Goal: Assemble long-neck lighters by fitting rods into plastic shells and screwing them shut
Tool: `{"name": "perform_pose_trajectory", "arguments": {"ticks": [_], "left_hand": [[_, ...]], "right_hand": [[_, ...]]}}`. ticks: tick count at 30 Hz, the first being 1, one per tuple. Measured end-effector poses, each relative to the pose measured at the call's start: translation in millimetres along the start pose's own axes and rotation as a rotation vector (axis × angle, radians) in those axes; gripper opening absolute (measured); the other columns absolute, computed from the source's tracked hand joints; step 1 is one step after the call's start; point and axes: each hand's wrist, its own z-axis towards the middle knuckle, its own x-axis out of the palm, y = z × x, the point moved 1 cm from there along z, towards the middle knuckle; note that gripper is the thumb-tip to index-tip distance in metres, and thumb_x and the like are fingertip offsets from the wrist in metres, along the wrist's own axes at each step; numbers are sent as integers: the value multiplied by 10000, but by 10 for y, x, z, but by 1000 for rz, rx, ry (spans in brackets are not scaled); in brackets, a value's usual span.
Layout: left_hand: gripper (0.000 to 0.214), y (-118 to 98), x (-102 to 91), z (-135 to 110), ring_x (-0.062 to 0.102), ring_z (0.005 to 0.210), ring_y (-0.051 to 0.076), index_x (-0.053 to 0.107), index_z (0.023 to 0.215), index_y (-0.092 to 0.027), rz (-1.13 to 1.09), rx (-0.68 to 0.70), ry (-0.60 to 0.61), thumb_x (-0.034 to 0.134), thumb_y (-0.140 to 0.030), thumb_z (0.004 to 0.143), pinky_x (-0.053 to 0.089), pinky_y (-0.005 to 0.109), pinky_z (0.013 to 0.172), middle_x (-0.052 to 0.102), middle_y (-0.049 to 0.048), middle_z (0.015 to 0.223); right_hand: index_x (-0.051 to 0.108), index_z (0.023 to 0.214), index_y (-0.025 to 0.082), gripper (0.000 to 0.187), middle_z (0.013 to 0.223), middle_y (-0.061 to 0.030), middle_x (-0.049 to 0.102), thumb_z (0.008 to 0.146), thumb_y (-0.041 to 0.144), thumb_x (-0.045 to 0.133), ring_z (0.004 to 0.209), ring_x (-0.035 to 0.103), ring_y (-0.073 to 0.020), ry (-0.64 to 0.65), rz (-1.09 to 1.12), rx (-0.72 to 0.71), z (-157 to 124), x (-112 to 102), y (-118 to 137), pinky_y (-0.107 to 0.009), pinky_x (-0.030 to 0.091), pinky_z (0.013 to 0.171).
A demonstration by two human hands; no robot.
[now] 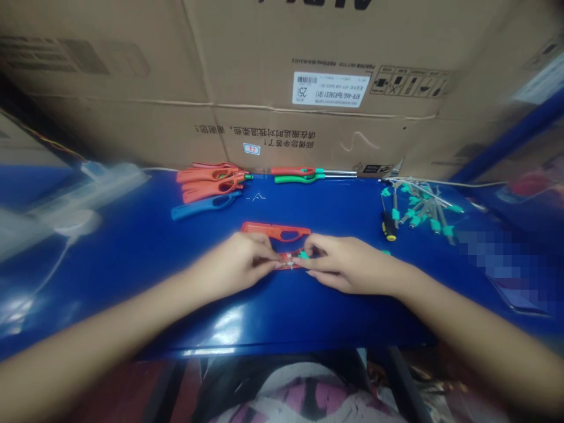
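Two hands meet mid-table: your left hand (pixel 240 262) pinches the orange casing (pixel 275 230), your right hand (pixel 348 265) pinches the teal part (pixel 303 255) on it. Casing lies on the blue table (pixel 282 320), back from its front edge, well apart from the screwdriver (pixel 388 227) and the orange pile (pixel 209 179).

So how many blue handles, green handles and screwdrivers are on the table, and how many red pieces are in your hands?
Blue handle: 1
Green handle: 1
Screwdriver: 1
Red piece pinched between left hand and right hand: 1
Total: 4
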Motion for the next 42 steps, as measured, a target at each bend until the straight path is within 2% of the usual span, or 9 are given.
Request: {"name": "perform_pose_trajectory", "arguments": {"ticks": [9, 15, 19, 24, 36, 42], "left_hand": [[158, -27, -18, 29, 695, 814, 168, 808, 993, -219, 10, 16, 8, 667, -192, 927, 523, 274, 769, 752, 44, 904], [164, -27, 18, 25, 686, 823, 170, 798, 1008, -213, 18, 8, 7, 653, -195, 932, 522, 281, 760, 740, 51, 922], [155, -26, 80, 20, 664, 788, 154, 790, 995, -192, -2, -11, -12, 648, -219, 939, 504, 258, 714, 720, 53, 900], [182, -24, 131, 7, 611, 691, 128, 784, 1006, -183, -23, -33, -18, 631, -267, 954, 467, 242, 634, 686, 51, 870], [186, -28, 141, 2, 606, 735, 138, 795, 1050, -211, 0, 33, -29, 636, -243, 959, 462, 256, 681, 652, 34, 809], [218, -44, 131, -16, 586, 717, 132, 788, 1093, -218, 18, 53, -19, 606, -247, 978, 449, 248, 661, 618, 25, 790]], "right_hand": [[716, 1211, 205, 305, 1126, -104, 605, 1002, 272, 504, 847, 606, -185, 48, 22, 44, 16, -48, 54, -298, 472, 655], [688, 1170, 211, 237, 1144, -80, 623, 990, 260, 542, 911, 637, -174, -81, 178, 155, 38, 9, 76, -302, 516, 760], [641, 1113, 190, 173, 1126, -71, 639, 966, 270, 598, 939, 642, -184, -85, 223, 195, 67, 49, 75, -303, 512, 767], [610, 1062, 187, 115, 1085, -69, 642, 981, 259, 571, 887, 633, -178, -74, 200, 201, 84, 73, 70, -290, 485, 709], [615, 1043, 172, 129, 1065, -78, 636, 999, 269, 542, 887, 631, -189, -45, 182, 188, 87, 89, 67, -305, 488, 717], [630, 1065, 200, 123, 1072, -62, 653, 971, 231, 558, 868, 628, -168, -141, 227, 222, 85, 86, 75, -273, 457, 705]]}}
